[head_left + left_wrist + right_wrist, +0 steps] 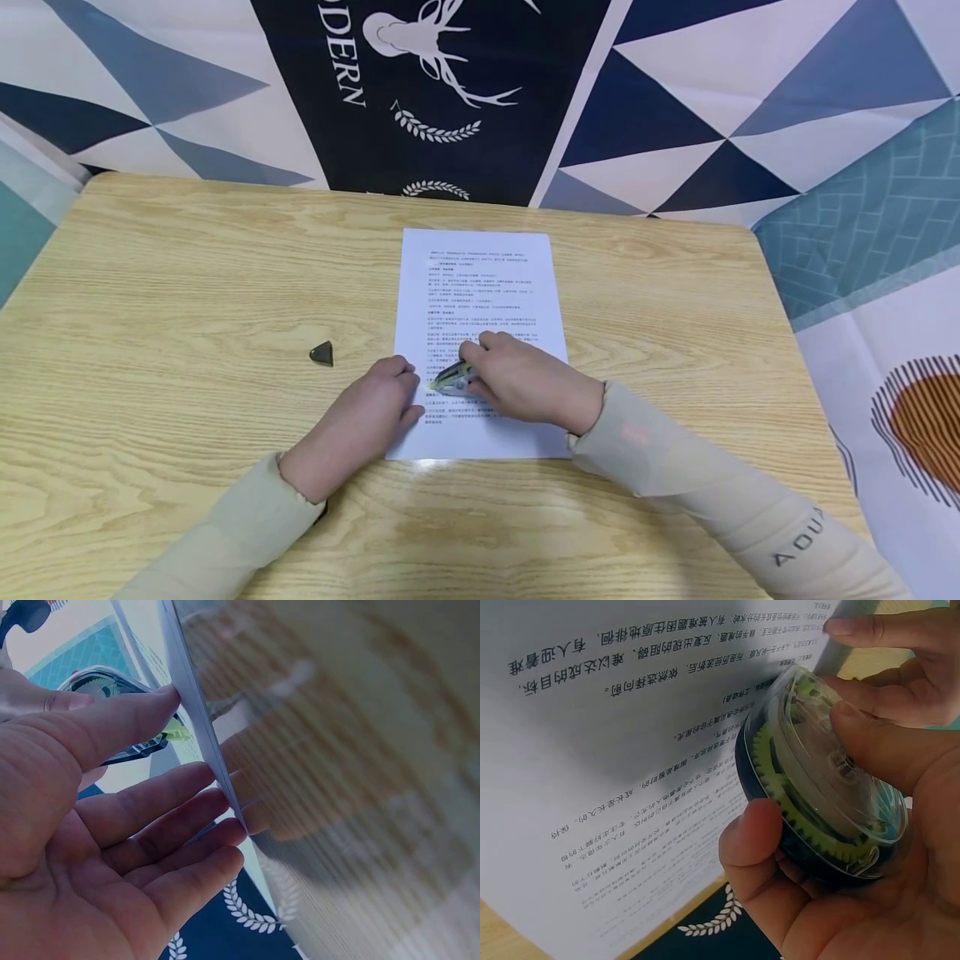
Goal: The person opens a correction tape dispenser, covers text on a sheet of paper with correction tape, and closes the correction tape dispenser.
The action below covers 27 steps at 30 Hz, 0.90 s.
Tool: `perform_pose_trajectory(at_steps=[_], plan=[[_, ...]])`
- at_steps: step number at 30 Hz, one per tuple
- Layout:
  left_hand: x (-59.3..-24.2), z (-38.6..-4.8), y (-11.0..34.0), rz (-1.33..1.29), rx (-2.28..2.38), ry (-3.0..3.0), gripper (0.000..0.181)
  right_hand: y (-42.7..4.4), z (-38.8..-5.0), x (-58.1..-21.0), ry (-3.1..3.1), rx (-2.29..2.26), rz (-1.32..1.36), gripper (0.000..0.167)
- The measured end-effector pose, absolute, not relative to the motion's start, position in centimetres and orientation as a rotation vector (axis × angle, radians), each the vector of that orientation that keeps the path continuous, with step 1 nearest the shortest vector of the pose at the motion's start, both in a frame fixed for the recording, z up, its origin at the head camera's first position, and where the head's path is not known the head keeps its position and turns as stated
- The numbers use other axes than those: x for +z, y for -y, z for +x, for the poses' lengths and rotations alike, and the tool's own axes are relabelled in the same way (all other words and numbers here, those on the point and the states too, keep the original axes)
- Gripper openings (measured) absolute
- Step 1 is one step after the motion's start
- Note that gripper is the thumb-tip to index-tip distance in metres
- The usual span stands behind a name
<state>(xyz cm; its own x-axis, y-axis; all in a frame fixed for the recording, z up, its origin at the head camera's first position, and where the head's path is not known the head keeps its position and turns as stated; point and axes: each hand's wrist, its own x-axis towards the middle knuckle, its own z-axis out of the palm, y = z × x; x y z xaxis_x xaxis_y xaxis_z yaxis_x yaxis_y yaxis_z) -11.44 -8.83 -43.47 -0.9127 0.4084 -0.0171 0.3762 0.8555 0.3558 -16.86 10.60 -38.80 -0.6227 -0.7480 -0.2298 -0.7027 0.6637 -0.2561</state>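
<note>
A sheet of printed paper [487,442] lies on the wooden table, its lines of text running across it. My right hand [522,379] grips a correction tape dispenser [821,787] with a clear case and green gear wheels inside, pinched between thumb and fingers. The dispenser's tip is down at the left part of the lower text lines. At the sheet's left edge rests my left hand [360,417]; its fingers [169,799] are nearly straight and touch the paper edge, with the thumb apart from them.
A small dark, wedge-shaped piece, perhaps a cap [322,353], lies on the table [187,275] left of the paper. Behind the table's far edge hangs a patterned cloth [480,167] with a deer head print.
</note>
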Motion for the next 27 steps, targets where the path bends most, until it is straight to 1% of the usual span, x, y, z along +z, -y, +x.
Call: perform_pose_trajectory(at_steps=[11,17,27], plan=[[-43.2,-11.3,9.0,0.620,0.526,-2.937,0.029,-10.8,-16.9,-38.9,-2.576,-0.225,-1.164,0.026],[-43.2,-11.3,9.0,0.617,0.551,-2.936,0.027,-11.3,-17.1,-39.0,-2.574,-0.296,-1.118,0.028],[-43.3,-11.6,9.2,0.641,0.569,-2.929,0.032,-12.1,-17.3,-39.1,-2.580,-0.412,-1.056,0.028]])
